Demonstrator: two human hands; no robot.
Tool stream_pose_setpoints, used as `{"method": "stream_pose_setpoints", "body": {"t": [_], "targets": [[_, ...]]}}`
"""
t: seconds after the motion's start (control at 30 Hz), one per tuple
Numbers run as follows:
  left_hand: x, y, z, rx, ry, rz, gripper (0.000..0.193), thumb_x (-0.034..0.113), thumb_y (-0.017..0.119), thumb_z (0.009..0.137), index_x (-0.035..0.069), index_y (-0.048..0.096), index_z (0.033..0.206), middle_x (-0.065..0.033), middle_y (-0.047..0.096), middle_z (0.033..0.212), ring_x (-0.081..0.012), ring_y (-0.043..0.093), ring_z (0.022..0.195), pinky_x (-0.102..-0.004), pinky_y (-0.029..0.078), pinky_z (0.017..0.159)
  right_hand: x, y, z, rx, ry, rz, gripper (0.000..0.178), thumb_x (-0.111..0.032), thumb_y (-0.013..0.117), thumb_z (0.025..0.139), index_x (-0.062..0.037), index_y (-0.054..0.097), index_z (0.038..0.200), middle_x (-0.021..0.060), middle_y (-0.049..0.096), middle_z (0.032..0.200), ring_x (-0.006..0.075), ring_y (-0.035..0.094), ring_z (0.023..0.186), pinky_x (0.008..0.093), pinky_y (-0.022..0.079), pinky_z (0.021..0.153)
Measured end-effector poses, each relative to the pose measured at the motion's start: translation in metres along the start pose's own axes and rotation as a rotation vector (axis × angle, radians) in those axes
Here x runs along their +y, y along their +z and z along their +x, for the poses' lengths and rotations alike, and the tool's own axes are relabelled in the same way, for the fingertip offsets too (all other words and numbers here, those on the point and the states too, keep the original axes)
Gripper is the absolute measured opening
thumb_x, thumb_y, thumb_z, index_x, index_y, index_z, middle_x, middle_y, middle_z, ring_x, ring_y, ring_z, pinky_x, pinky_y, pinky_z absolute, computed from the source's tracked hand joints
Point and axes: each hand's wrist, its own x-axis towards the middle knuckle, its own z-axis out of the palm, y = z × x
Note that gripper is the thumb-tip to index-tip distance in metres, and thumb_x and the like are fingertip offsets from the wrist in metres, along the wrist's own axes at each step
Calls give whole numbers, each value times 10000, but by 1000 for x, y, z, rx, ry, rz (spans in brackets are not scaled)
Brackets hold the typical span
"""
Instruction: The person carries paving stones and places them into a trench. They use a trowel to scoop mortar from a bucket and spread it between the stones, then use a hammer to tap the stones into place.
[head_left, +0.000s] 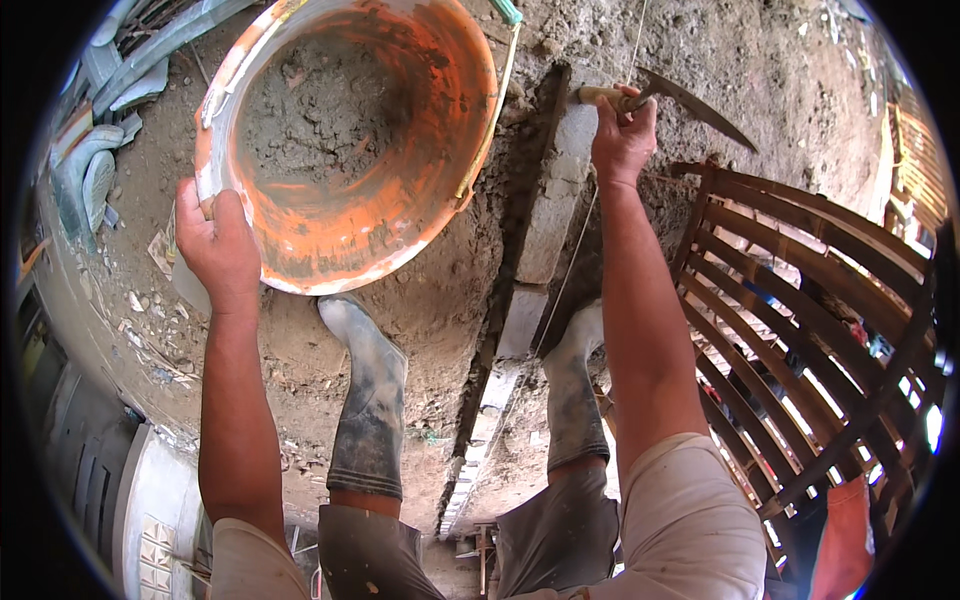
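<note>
A large orange bucket (pixel 340 275) with a pale, mortar-smeared rim is tilted so its mouth faces me. Wet grey mortar (pixel 325 110) lies inside it. My left hand (pixel 218 240) is closed round the bucket's left rim, thumb over the edge. To the right of the bucket, my right hand (pixel 625 140) grips the wooden handle of a trowel (pixel 705 112). Its dark blade points right and appears nearly edge-on. Just left of that hand runs a narrow course of grey blocks (pixel 545 225), with a thin taut string (pixel 577 250) alongside.
My boots (pixel 368 400) stand on both sides of the block course. A slatted wooden frame (pixel 790 320) rises close on the right, a red cloth (pixel 845 540) near its lower end. Grey-blue curved pieces (pixel 95 170) are piled at the far left. Rough soil and rubble surround the blocks.
</note>
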Motion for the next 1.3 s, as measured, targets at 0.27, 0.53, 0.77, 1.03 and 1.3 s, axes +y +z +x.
{"method": "stream_pose_setpoints", "body": {"t": [0.27, 0.53, 0.77, 1.03, 1.3], "targets": [[-6, -4, -3, 7, 9, 43, 171, 63, 503, 849, -4, 576, 988, -35, 603, 865, -108, 541, 790, -273, 462, 734, -22, -11, 7, -10, 10, 164, 246, -57, 722, 856, -33, 578, 1053, 67, 701, 909, 123, 669, 831, 250, 538, 742], [-5, 0, -3, 21, 35, -36, 141, 56, 510, 834, -4, 554, 953, -29, 570, 815, -109, 511, 747, -279, 456, 711, -13, -10, -5, -46, 114, -20, 225, -70, 695, 864, -8, 565, 1037, 57, 670, 866, 115, 660, 814, 274, 525, 716], [-10, -6, -6, -24, 0, 1, 169, 72, 498, 852, -6, 569, 983, -49, 605, 884, -125, 547, 792, -294, 464, 756, -68, -70, -75, -128, 83, -178, 140, -114, 628, 899, -34, 526, 954, 71, 565, 737, 161, 544, 649, 321, 467, 621], [-25, -10, 21, 17, -51, 45, 225, 102, 498, 854, -24, 580, 1021, -107, 651, 897, -183, 607, 804, -341, 488, 749, -59, -123, -220, -439, 637, -513, 279, -192, 575, 900, 10, 508, 1081, 302, 626, 900, 513, 586, 880, 524, 460, 756], [-65, -23, 50, -18, -123, 13, 298, 116, 492, 859, -49, 579, 1092, -143, 655, 974, -217, 622, 850, -351, 486, 795, -30, -101, -249, -525, 780, -594, 333, -231, 537, 886, -6, 507, 1130, 354, 611, 919, 533, 575, 935, 567, 450, 812]]}}
